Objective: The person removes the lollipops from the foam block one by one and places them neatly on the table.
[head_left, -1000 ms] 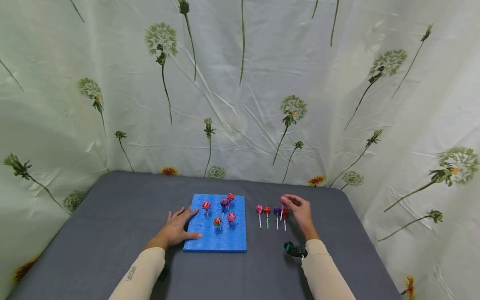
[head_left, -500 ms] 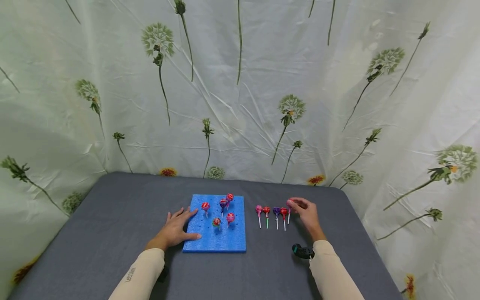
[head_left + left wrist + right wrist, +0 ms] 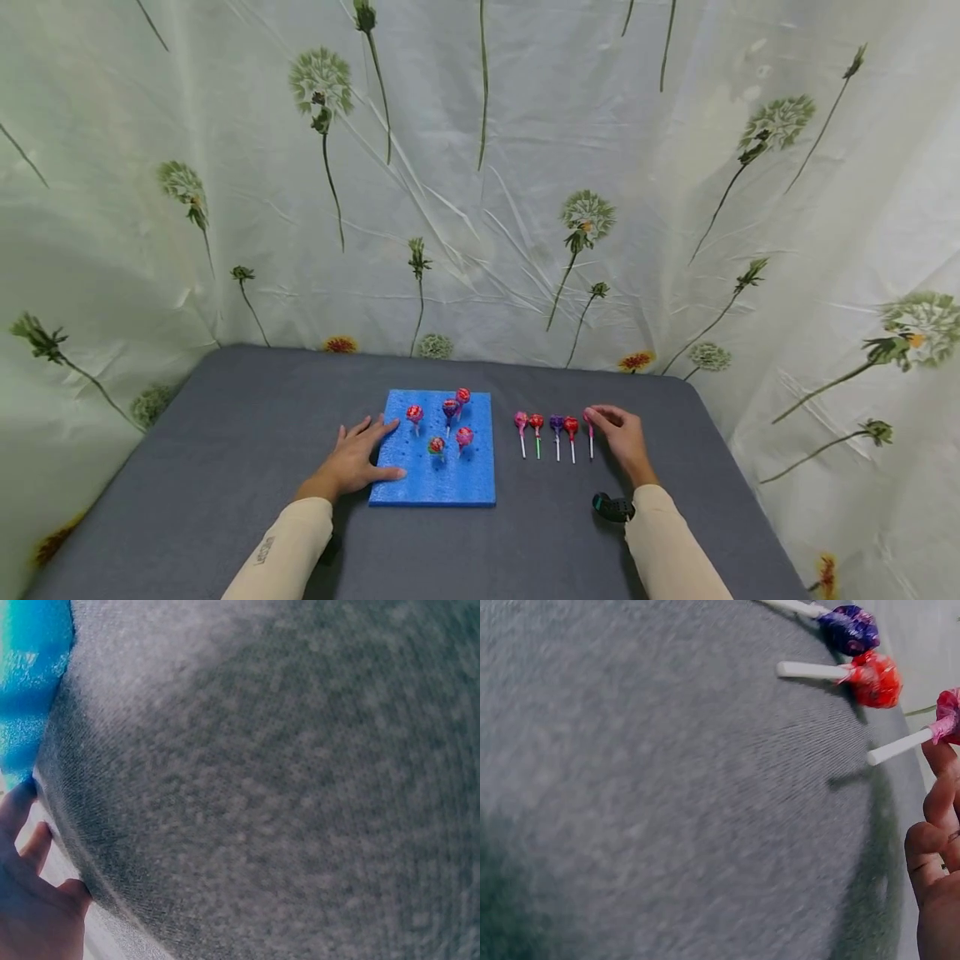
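My left hand (image 3: 352,462) lies with spread, straight fingers on the left edge of a blue foam board (image 3: 390,487). Several wrapped lollipops stand upright in the board, among them a red one (image 3: 415,413) and a purple one (image 3: 449,407). At the right end of a row on the table, my right hand (image 3: 621,437) pinches a pink lollipop (image 3: 946,726) by its wrapped head. Its white stick points toward me, with a shadow under the tip in the right wrist view. Beside it lies a red lollipop (image 3: 877,681), then a purple lollipop (image 3: 850,630).
Further left in the row lie a red lollipop with a green stick (image 3: 536,422) and another pink lollipop (image 3: 521,421). Small holes dot the board. A grey cloth covers the table (image 3: 525,550); a flower-printed curtain (image 3: 495,250) hangs behind it.
My right hand has carried the pink lollipop rightward, past the red one, and lowered it to the row's right end. The left hand has stayed on the board.
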A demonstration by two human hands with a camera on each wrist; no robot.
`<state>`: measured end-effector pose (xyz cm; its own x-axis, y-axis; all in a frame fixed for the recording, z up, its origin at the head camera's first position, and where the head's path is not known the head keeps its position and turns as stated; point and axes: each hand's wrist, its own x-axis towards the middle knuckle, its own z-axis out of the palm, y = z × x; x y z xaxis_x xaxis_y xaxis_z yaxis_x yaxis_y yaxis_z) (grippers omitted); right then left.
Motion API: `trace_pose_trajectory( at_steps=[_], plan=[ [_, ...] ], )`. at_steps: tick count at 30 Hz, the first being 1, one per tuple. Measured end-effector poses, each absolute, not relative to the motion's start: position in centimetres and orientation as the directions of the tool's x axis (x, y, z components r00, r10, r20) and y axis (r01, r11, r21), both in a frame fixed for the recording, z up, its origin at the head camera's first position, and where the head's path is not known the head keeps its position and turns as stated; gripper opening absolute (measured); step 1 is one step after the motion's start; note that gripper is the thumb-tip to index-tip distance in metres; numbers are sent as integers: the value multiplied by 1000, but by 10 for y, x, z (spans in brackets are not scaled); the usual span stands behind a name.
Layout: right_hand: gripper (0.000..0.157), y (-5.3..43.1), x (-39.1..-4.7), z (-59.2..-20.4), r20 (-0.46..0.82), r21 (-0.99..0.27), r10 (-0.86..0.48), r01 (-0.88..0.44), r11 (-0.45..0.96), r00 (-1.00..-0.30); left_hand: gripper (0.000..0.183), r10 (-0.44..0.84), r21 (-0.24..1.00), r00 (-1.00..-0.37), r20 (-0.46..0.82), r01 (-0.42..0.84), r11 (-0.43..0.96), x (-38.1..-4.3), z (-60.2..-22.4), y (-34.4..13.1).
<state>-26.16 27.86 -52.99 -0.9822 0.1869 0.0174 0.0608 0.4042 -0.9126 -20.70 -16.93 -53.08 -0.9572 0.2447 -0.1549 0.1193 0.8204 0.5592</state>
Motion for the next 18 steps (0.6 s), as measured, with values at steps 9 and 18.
trace_pose_trajectory(
  at_steps=[9, 18],
  plan=[
    [37, 286, -257, -546, -6, -880, 215, 108, 462, -977, 95, 246, 559, -958, -147, 124, 820, -205, -532, -166],
    [39, 281, -258, -554, -12, -873, 259, 137, 469, -966, 95, 245, 552, -959, -143, 128, 824, -205, -532, -168]
  ],
)
